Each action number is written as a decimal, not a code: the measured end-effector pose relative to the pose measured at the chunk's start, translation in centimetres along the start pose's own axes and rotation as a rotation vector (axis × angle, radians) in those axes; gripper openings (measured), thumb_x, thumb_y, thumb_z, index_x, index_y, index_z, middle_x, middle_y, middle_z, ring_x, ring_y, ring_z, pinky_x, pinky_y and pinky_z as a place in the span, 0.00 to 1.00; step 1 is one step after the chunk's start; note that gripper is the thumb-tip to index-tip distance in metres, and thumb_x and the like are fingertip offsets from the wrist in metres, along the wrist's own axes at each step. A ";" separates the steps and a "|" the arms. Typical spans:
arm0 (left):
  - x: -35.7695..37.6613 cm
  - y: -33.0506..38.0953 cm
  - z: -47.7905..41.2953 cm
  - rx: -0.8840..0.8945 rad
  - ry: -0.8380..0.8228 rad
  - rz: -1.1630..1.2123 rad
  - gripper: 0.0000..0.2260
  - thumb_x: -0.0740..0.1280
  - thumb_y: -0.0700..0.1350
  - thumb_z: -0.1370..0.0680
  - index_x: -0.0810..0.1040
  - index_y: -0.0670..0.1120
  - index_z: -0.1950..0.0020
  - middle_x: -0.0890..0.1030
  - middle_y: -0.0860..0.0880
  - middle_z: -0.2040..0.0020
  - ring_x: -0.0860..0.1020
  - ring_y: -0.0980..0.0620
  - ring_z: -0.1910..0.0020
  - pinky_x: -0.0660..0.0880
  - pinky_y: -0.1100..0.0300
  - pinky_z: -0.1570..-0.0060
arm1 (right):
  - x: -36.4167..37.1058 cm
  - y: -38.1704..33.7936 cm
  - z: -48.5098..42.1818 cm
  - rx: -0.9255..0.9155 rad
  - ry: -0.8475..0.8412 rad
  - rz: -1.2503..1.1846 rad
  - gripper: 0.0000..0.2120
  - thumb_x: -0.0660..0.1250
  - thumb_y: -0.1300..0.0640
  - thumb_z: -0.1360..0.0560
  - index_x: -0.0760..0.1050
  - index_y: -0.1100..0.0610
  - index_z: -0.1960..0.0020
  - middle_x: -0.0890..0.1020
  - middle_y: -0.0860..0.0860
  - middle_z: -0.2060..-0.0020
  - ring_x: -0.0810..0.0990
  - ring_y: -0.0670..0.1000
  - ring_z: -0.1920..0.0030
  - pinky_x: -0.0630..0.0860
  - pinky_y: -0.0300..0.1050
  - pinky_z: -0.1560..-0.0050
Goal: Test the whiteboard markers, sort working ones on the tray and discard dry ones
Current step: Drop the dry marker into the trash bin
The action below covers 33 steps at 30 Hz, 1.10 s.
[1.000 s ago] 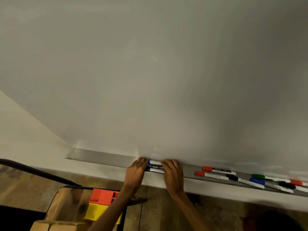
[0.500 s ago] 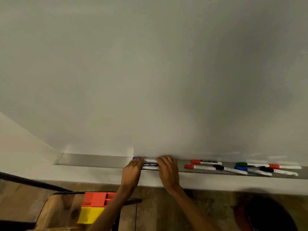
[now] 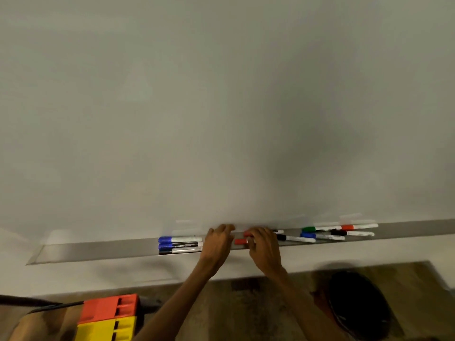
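The grey tray (image 3: 98, 249) runs along the foot of the whiteboard (image 3: 221, 107). Three capped markers (image 3: 179, 245), two blue and one black, lie side by side on it, just left of my hands. My left hand (image 3: 218, 244) hovers over the tray with loosely bent fingers and holds nothing. My right hand (image 3: 264, 247) curls its fingers on a red-capped marker (image 3: 240, 241); a second red cap (image 3: 247, 233) shows just behind it. Their barrels are hidden under the hand. Several more markers (image 3: 337, 233) lie scattered further right.
A black round bin (image 3: 362, 306) stands on the floor at the lower right. Orange (image 3: 108, 307) and yellow (image 3: 105, 329) plastic blocks sit on a wooden stool at the lower left. The tray's left end (image 3: 61, 252) holds no markers.
Both hands let go of the three grouped markers and moved right along the tray to the red-capped markers. The three markers now lie uncovered.
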State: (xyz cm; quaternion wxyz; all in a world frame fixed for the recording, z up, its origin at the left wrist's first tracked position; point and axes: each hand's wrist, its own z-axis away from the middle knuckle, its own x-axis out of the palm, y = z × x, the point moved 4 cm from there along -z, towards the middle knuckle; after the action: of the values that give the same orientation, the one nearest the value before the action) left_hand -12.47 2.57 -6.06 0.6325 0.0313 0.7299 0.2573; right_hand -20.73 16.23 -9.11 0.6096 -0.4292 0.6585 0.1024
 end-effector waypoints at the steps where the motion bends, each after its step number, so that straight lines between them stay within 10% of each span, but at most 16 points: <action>1: 0.8 0.4 -0.4 0.006 -0.025 0.002 0.13 0.61 0.45 0.21 0.74 0.48 0.36 0.77 0.47 0.39 0.77 0.47 0.43 0.69 0.54 0.42 | 0.1 0.8 0.1 -0.004 -0.028 0.011 0.20 0.79 0.59 0.37 0.80 0.55 0.46 0.84 0.52 0.49 0.82 0.54 0.46 0.78 0.55 0.41; 20: 1.1 4.8 0.4 -0.021 -0.109 0.108 0.06 0.57 0.41 0.19 0.69 0.48 0.44 0.78 0.47 0.48 0.77 0.48 0.52 0.73 0.56 0.52 | -3.0 1.6 -1.4 -0.224 -0.343 -0.145 0.15 0.65 0.57 0.22 0.72 0.57 0.37 0.78 0.55 0.42 0.79 0.54 0.46 0.77 0.50 0.43; 33: -6.5 11.6 1.0 0.142 0.060 -0.143 0.14 0.58 0.39 0.20 0.72 0.46 0.36 0.77 0.46 0.40 0.76 0.46 0.43 0.70 0.57 0.48 | -15.0 0.1 -1.7 -0.397 -0.147 0.018 0.28 0.46 0.38 0.23 0.77 0.54 0.43 0.83 0.51 0.49 0.81 0.56 0.51 0.75 0.49 0.55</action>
State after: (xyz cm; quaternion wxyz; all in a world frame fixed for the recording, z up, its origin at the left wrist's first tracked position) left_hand -13.49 10.58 4.57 0.6235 0.0160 0.7651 0.1600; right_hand -23.69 21.83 4.64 0.5587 -0.5264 0.5829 0.2664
